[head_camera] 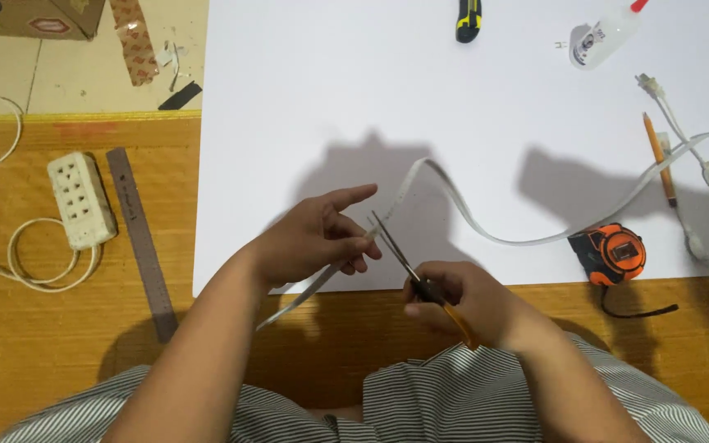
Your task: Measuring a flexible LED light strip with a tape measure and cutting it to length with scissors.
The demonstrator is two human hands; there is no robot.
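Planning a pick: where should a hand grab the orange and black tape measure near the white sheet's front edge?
Grip the orange and black tape measure across its squat case, from above. It lies flat on its side at the white sheet's front edge, so the two opposite case edges are open. Avoid the black strap trailing onto the wooden table and the white flat cable beside it.

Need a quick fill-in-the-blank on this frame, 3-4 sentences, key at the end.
1. The right hand holds a pair of ____ with orange handles.
2. The left hand pinches a flat white ____ that runs across the white sheet.
3. The tape measure near the sheet's lower right edge is black and ____.
4. The metal ruler lies on the wooden floor beside a white power ____.

Missing words: scissors; strip; orange; strip
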